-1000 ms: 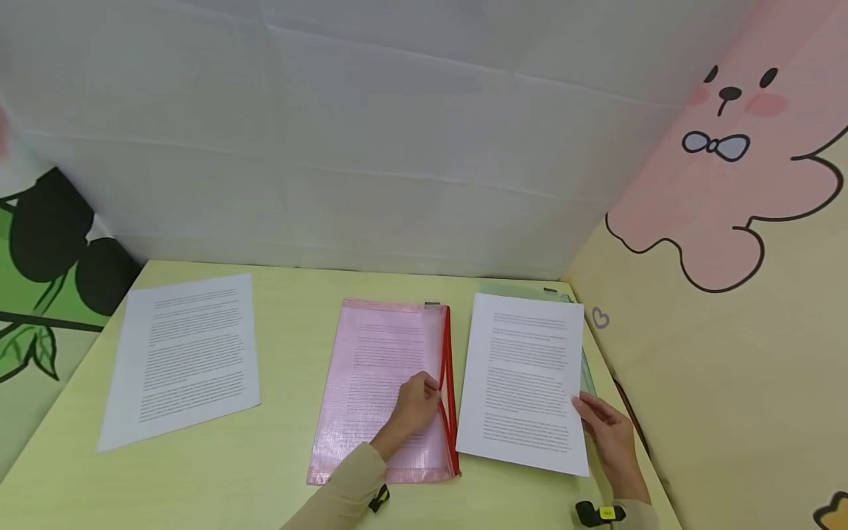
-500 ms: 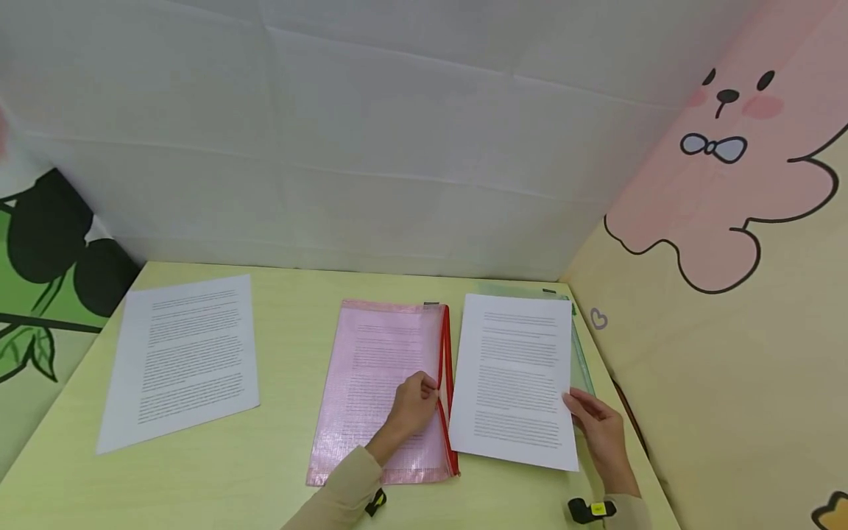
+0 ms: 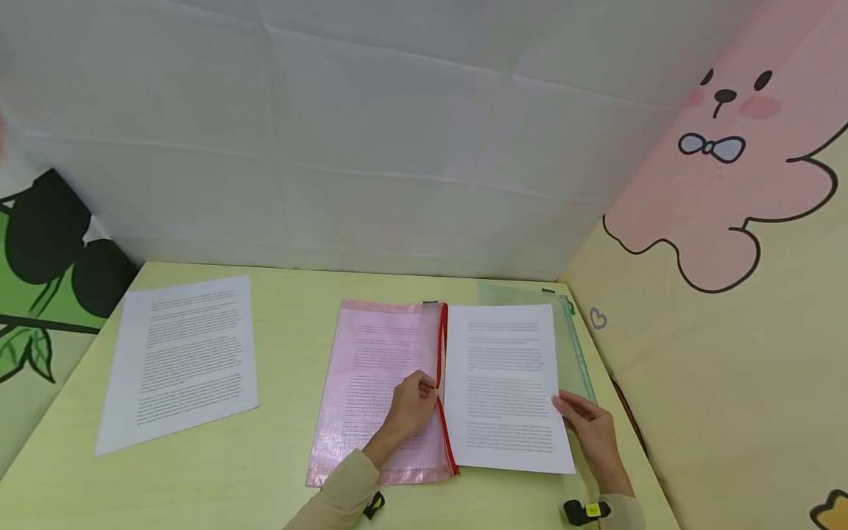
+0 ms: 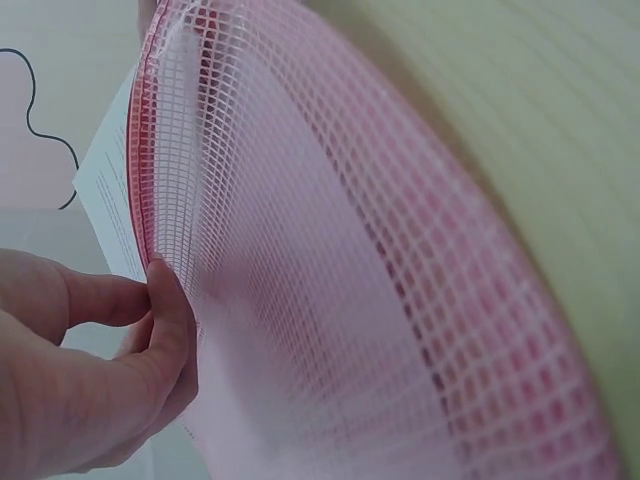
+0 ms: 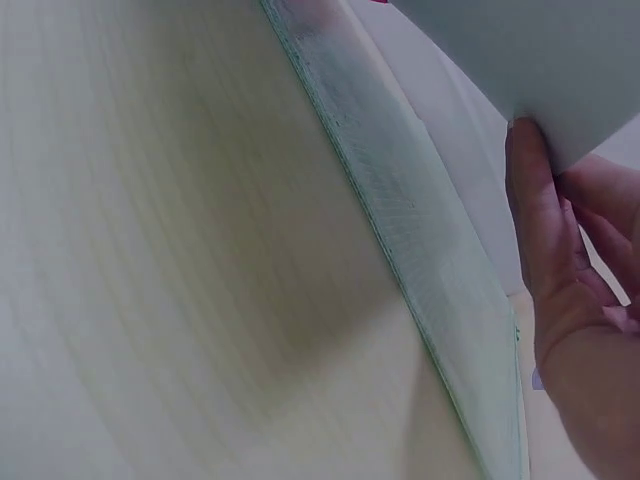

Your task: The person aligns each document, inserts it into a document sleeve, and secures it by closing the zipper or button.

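A pink mesh zipper pouch [image 3: 380,353] lies mid-table with a printed page showing through it. My left hand [image 3: 414,403] pinches the pouch's upper layer at the red zipper [image 3: 445,434], and the left wrist view shows thumb and finger together on that edge, the mesh raised. My right hand [image 3: 592,434] pinches the right edge of a white printed sheet [image 3: 506,390], thumb on one face and fingers on the other. The sheet's left edge lies right along the zipper opening. In the right wrist view the sheet [image 5: 560,60] is tilted up above the table.
Partly under the sheet, a green mesh zipper pouch [image 3: 573,346] lies at the table's right side. Another printed sheet [image 3: 185,361] rests on the left of the yellow table [image 3: 291,331]. A white wall [image 3: 397,147] rises behind, and a patterned wall [image 3: 729,353] borders the right.
My right hand has moved the sheet left, bringing its left edge to the zipper opening and uncovering more of the green pouch. My left hand has stayed nearly still on the pink pouch's edge.
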Available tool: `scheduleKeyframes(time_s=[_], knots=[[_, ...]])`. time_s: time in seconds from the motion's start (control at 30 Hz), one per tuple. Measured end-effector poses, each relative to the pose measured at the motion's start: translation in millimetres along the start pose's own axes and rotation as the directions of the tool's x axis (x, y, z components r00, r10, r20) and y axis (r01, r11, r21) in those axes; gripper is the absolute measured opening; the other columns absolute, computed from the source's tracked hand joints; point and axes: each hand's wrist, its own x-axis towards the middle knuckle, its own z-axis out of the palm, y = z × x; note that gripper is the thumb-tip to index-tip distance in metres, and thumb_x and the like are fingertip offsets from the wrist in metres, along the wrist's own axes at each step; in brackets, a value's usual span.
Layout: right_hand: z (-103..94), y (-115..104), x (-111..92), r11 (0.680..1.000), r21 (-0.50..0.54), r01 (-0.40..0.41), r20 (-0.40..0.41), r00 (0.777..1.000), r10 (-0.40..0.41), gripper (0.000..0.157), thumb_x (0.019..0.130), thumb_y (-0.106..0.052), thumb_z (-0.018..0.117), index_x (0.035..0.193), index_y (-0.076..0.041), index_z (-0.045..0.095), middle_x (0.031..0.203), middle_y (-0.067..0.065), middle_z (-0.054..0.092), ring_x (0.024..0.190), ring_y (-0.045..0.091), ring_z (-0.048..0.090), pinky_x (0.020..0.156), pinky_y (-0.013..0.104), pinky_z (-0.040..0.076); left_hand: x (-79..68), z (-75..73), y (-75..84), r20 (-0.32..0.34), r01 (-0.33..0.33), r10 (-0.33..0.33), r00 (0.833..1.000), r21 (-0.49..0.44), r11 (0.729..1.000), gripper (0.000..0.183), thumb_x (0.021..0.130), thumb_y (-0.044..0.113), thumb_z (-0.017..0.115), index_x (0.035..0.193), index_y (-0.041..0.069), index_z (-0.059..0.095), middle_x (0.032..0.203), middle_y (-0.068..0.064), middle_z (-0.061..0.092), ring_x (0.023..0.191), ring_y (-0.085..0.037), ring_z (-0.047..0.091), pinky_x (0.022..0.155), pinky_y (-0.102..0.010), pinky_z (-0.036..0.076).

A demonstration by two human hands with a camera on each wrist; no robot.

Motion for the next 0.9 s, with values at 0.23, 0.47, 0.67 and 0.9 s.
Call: scheduleKeyframes(time_s=[0.23, 0.47, 0.67, 0.9], knots=[[3.6, 1.7, 1.5, 1.000, -0.021, 0.011, 0.038, 0.999, -0.011, 0.037, 0.092, -0.012, 0.078, 0.121, 0.009, 0.070, 0.096, -0.005, 0.076, 0.086, 0.009, 0.072, 0.074, 0.024, 0.061, -0.9, -1.1, 0.7, -0.010, -0.019, 0.019, 1.000, -0.024, 1.000, 0.007, 0.088, -0.004, 0.064, 0.095, -0.003, 0.066, 0.085, -0.008, 0.067, 0.079, -0.018, 0.065, 0.073, -0.028, 0.056], [8.8, 4.6, 8.2, 0.997, -0.073, 0.004, 0.058, 0.998, 0.000, 0.045, 0.092, -0.019, 0.079, 0.126, 0.008, 0.068, 0.099, -0.007, 0.075, 0.090, 0.010, 0.070, 0.077, 0.024, 0.060, -1.5, -1.5, 1.2, 0.006, -0.029, 0.029, 1.000, -0.010, 1.000, 0.006, 0.089, -0.004, 0.063, 0.094, -0.002, 0.065, 0.086, -0.008, 0.067, 0.080, -0.018, 0.065, 0.073, -0.029, 0.056], [9.7, 0.1, 10.0, 0.993, -0.115, 0.026, 0.089, 0.996, -0.016, 0.045, 0.093, -0.020, 0.078, 0.127, 0.008, 0.067, 0.104, -0.003, 0.075, 0.093, 0.010, 0.071, 0.079, 0.025, 0.060, -0.5, -1.3, 1.3, -0.006, -0.068, 0.068, 0.998, -0.009, 0.998, 0.005, 0.089, -0.005, 0.064, 0.093, -0.004, 0.065, 0.085, -0.009, 0.067, 0.079, -0.019, 0.065, 0.072, -0.028, 0.057], [3.9, -6.5, 9.6, 0.989, -0.145, 0.041, 0.102, 0.994, -0.026, 0.045, 0.093, -0.018, 0.078, 0.126, 0.010, 0.067, 0.102, -0.005, 0.075, 0.091, 0.009, 0.071, 0.079, 0.025, 0.060, -1.3, -2.2, 4.7, -0.023, -0.078, 0.078, 0.997, 0.003, 0.997, 0.006, 0.088, -0.007, 0.064, 0.093, -0.004, 0.065, 0.084, -0.009, 0.067, 0.079, -0.020, 0.065, 0.071, -0.027, 0.056]])
